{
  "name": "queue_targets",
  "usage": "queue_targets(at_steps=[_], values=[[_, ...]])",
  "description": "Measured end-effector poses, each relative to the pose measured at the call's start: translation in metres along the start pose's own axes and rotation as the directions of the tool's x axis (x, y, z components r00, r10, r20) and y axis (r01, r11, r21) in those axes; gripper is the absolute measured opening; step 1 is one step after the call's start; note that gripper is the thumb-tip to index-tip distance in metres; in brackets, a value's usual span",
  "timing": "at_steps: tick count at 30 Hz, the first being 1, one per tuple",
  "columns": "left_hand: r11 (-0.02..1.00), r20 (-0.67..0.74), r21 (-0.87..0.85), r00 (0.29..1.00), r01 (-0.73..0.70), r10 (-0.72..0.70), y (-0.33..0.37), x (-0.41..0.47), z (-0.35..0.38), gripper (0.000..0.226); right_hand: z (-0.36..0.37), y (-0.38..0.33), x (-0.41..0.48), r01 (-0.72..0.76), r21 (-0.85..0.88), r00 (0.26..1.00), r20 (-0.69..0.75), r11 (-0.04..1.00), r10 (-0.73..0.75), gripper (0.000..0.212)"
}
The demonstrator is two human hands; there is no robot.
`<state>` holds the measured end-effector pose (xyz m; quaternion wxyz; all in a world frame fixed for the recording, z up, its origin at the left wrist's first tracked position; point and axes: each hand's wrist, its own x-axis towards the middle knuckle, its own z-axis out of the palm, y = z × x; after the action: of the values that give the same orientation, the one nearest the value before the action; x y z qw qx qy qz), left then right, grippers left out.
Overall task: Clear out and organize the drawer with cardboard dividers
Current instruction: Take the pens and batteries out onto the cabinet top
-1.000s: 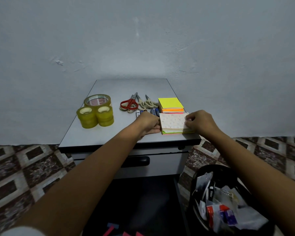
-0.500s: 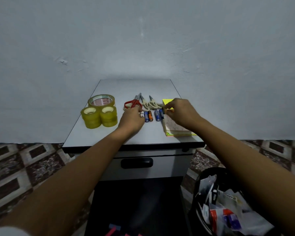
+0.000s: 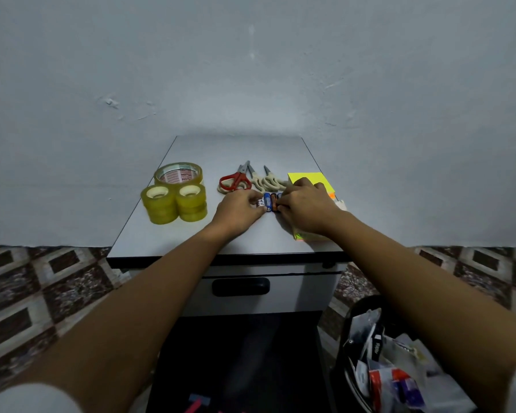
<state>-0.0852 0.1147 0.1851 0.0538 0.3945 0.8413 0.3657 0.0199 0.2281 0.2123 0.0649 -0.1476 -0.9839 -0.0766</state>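
On the grey cabinet top (image 3: 191,234) a row of small batteries (image 3: 268,201) lies between my two hands. My left hand (image 3: 240,208) touches the row's left end with curled fingers. From the right, my right hand (image 3: 306,208) presses against the row, its fingers bent over the batteries. Part of the row is hidden under my right hand. The drawer (image 3: 295,290) below the top is closed, its black handle (image 3: 240,286) facing me.
Three yellow tape rolls (image 3: 175,196) stand at the left. Scissors (image 3: 251,180) lie behind the batteries. Neon sticky notes (image 3: 307,177) and a patterned pad (image 3: 310,235) sit at the right. A black bin (image 3: 393,362) of scraps stands on the floor, lower right.
Both hands left the patterned pad and moved back and inward to the batteries. The spread batteries are now pushed together between my hands.
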Motion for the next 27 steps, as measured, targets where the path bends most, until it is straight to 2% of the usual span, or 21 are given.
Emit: queue_targets(at_steps=[18, 22, 27], values=[[1.0, 0.0, -0.022, 1.0, -0.004, 0.004, -0.001, -0.003, -0.007, 0.046, -0.002, 0.0, 0.0, -0.009, 0.089, 0.996, -0.092, 0.996, 0.017, 0.032], [0.997, -0.036, -0.069, 0.999, -0.027, 0.024, 0.002, -0.022, -0.015, 0.045, -0.005, -0.003, -0.011, 0.058, 0.177, 0.982, -0.185, 0.982, -0.024, 0.031], [0.989, -0.024, -0.045, 0.989, -0.144, 0.143, -0.004, -0.074, -0.024, 0.044, 0.001, -0.017, -0.051, 0.168, 0.335, 0.963, -0.256, 0.927, -0.082, 0.04]])
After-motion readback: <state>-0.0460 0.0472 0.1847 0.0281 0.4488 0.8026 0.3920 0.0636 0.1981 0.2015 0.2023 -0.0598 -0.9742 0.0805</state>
